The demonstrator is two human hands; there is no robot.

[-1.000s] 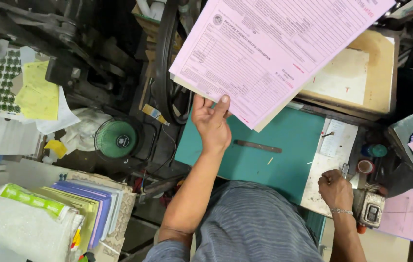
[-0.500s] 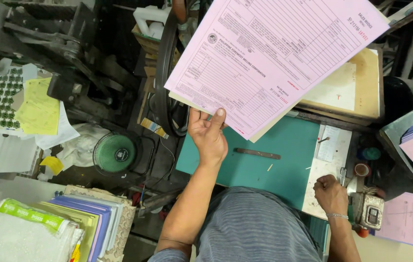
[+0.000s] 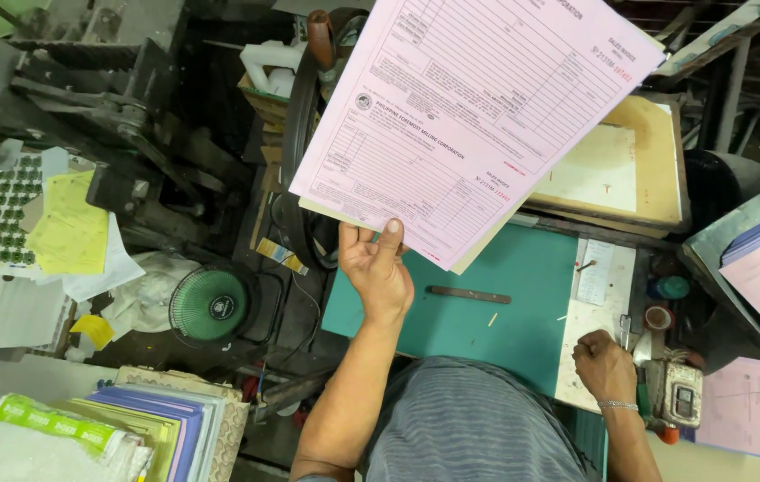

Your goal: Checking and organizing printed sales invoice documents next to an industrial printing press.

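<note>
The stack of pink printed forms (image 3: 478, 116) was held raised above the green work surface (image 3: 487, 312), tilted, with a cream sheet visible beneath its lower edge. The left hand (image 3: 378, 272) gripped the stack at its lower edge, thumb on top of the sheets and fingers underneath. On the green work surface, just right of that hand, lay a dark metal bar (image 3: 469, 294). The right hand (image 3: 606, 366) rested closed on a white strip (image 3: 587, 344) at the surface's right side, beside a small counter device (image 3: 681, 403); whether it held anything could not be determined. A wooden board (image 3: 656, 170) lay behind the forms. Left of the person stood a small green fan (image 3: 209, 305), and a pile of coloured paper (image 3: 166, 428) lay near the lower left.
</note>
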